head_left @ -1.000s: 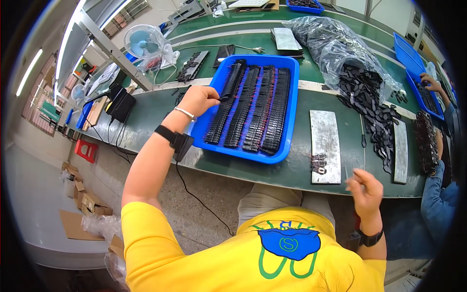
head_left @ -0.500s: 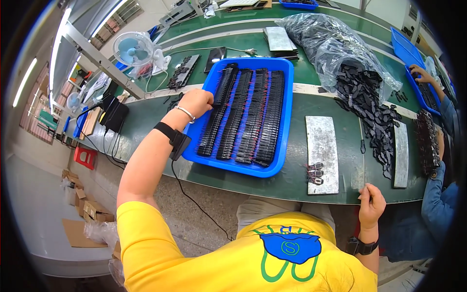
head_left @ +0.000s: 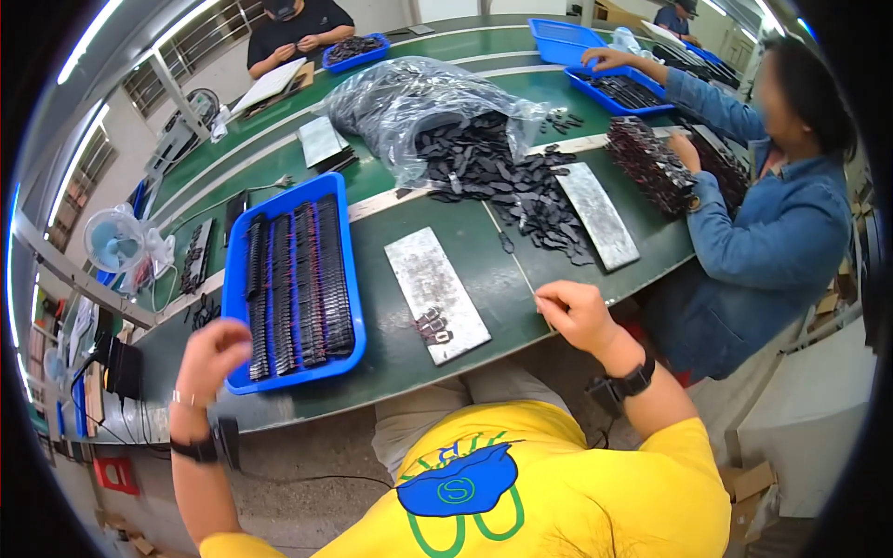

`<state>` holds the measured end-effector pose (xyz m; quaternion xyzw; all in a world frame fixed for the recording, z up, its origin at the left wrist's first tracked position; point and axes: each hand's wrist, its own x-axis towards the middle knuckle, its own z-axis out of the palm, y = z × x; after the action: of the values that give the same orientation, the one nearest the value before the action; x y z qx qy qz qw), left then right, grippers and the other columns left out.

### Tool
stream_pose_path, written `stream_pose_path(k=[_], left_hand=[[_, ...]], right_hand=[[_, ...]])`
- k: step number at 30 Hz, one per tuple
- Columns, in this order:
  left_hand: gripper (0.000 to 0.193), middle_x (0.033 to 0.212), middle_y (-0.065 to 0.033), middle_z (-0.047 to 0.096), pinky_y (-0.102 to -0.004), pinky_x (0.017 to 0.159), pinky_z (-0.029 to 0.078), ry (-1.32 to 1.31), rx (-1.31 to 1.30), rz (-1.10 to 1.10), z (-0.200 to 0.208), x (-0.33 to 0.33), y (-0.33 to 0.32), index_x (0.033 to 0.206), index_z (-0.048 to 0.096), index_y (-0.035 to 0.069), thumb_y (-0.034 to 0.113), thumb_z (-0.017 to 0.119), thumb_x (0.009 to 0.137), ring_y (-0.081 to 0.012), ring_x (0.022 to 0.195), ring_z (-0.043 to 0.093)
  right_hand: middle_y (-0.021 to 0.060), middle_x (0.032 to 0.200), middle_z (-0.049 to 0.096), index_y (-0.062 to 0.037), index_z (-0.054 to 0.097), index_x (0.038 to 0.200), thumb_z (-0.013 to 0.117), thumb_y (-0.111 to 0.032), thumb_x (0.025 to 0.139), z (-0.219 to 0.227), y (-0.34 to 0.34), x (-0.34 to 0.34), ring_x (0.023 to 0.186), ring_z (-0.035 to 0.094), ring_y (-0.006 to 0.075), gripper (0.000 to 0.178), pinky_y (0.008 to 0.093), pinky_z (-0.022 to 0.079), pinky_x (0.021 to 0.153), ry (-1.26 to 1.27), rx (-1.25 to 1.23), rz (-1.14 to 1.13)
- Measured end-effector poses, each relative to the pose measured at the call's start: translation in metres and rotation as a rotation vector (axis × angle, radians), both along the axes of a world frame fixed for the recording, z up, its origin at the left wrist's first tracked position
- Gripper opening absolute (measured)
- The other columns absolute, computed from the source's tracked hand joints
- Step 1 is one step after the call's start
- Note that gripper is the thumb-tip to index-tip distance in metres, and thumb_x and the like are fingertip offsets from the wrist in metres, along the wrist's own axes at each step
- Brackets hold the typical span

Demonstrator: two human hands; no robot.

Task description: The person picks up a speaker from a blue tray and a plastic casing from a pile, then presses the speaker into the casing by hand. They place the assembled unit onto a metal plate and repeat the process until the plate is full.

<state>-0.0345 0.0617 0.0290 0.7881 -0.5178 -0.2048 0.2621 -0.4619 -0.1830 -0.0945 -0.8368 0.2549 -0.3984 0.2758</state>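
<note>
My left hand [head_left: 212, 361] is beside the near left side of a blue tray [head_left: 350, 288]; its fingers are loosely bent and look apart, with nothing visible in them. Several long rows of small black parts [head_left: 307, 279] with red bits between them fill the tray. Over the table's front edge, my right hand [head_left: 579, 314] has thumb and fingertips pinched together; whatever they may hold is too small to make out. Between my hands lies a grey metal plate [head_left: 437, 288], with a few small dark pieces with red wires [head_left: 433, 325] near its front end.
Loose black parts [head_left: 521, 200] spill from a clear plastic bag [head_left: 400, 112]. A second metal plate [head_left: 597, 216] lies beside them. At right, a co-worker in a blue jacket [head_left: 763, 232] reaches to another blue tray [head_left: 621, 93]. A small fan [head_left: 113, 240] stands at left.
The view has turned to the right. My left hand has come off the rows of black parts toward the tray's near left side. My right hand has risen over the table edge.
</note>
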Motion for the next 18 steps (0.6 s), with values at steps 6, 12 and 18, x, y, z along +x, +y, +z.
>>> stream_pose_path(k=[6,12,18], left_hand=[[0.022,0.094,-0.0104,0.068,-0.0293,0.078,0.052,0.610,0.438,-0.173,-0.079,-0.100,0.109,0.102,0.066,-0.001,0.011,0.066,0.083,-0.0159,0.085,0.065],[0.047,0.114,-0.0099,0.061,-0.0340,0.087,0.048,1.175,0.462,0.498,-0.352,-0.149,0.228,0.120,0.056,-0.001,0.025,0.069,0.083,-0.0197,0.105,0.057],[0.058,0.128,-0.0122,0.055,-0.0353,0.094,0.044,1.097,0.594,0.266,-0.439,-0.220,0.241,0.124,0.053,0.000,0.033,0.072,0.079,-0.0233,0.110,0.055]], right_hand=[[0.0112,0.084,0.063,-0.0008,0.064,0.092,0.067,-0.006,0.076,0.002,-0.029,0.006,0.071,0.061,0.0252,0.018,0.0337,0.049,0.064,0.221,-0.400,0.123],[0.0144,0.113,0.057,-0.0019,0.058,0.112,0.073,-0.024,0.071,0.014,-0.028,0.014,0.102,0.055,0.0329,0.048,0.0428,0.044,0.087,0.403,-0.627,0.405],[0.0211,0.126,0.048,0.0041,0.046,0.124,0.072,-0.039,0.069,0.024,-0.028,0.021,0.115,0.047,0.0389,0.074,0.0506,0.036,0.097,0.563,-0.525,0.626]])
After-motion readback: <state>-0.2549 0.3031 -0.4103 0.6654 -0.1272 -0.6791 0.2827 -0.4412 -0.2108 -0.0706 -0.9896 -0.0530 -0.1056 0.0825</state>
